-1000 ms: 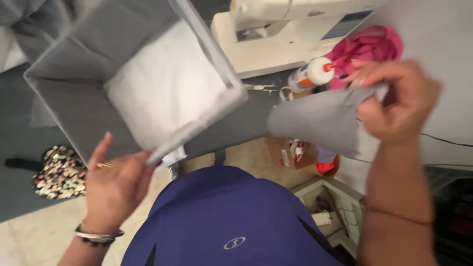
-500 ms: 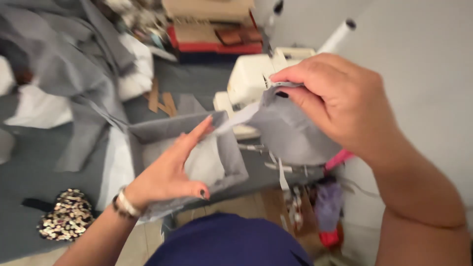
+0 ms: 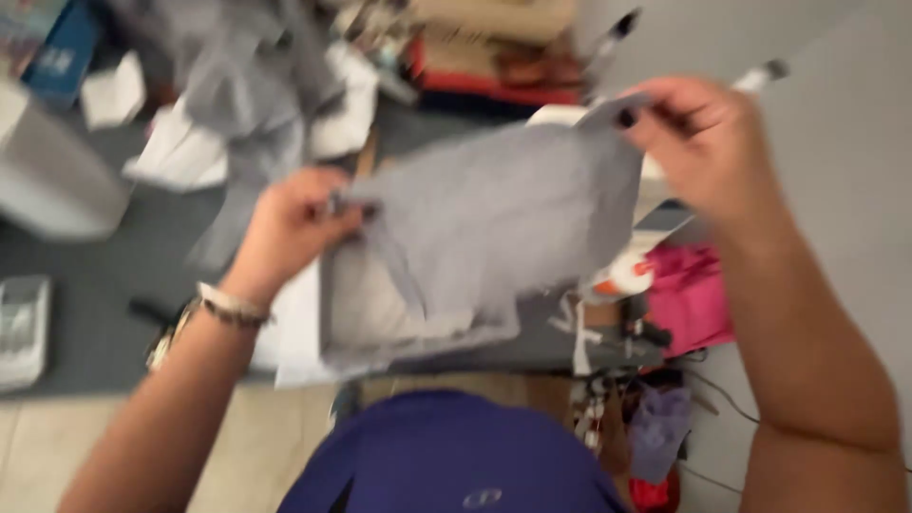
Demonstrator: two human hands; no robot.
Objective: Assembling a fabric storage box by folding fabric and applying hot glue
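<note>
Between both hands [image 3: 290, 223] [image 3: 708, 142] hangs grey fabric [image 3: 503, 214].

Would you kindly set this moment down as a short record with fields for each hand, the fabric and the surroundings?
left hand: left hand pinches the left edge of the grey fabric piece
right hand: right hand grips its upper right corner
fabric: held up, spread between both hands, blurred
below fabric: grey fabric box with a pale lining
surroundings: pink cloth at right; heap of grey fabric at upper left
</note>
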